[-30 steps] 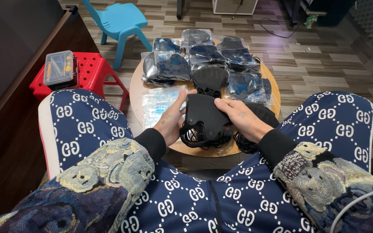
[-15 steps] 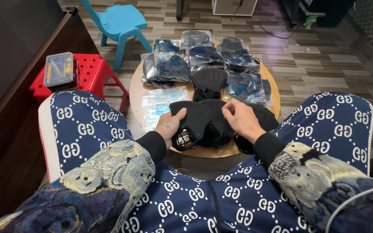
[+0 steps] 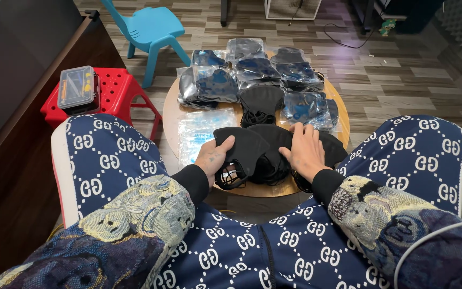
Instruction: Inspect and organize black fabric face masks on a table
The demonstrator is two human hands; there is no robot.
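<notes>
Seated over a small round wooden table (image 3: 316, 188) wedged between the knees. Left hand (image 3: 213, 158) closed on a black cloth face mask (image 3: 246, 147), thumb hooked over its near-left edge, remaining fingers tucked beneath and mostly hidden. Right hand (image 3: 307, 151) laid flat, palm down, fingers spread and extended, pressing the right part of the loose black mask pile (image 3: 282, 155) at the table's near rim; nothing pinched there. Held mask directly at the left fingertips, extending rightward and slightly away from them; long axis roughly left to right across the table, its far end just short of the right hand. Left hand plainly the one in grip, right hand only bearing down beside it. Black elastic ear loops (image 3: 230, 181) dangling in a tangle below the left hand, over the table edge. Fabric soft, matte, limp, folding under its own weight; loops thin and cord-like. Beyond the pile: one more black mask (image 3: 261, 100) lying flat, flanked by glossy clear bagged packs (image 3: 216, 83), crinkled and reflective, dark contents within. Pale blue flat packet (image 3: 199, 134) just left of the held mask. Off to the left, red plastic stool (image 3: 114, 92) bearing a clear lidded box (image 3: 76, 88); blue plastic chair (image 3: 151, 29) farther back on wood-plank flooring.
</notes>
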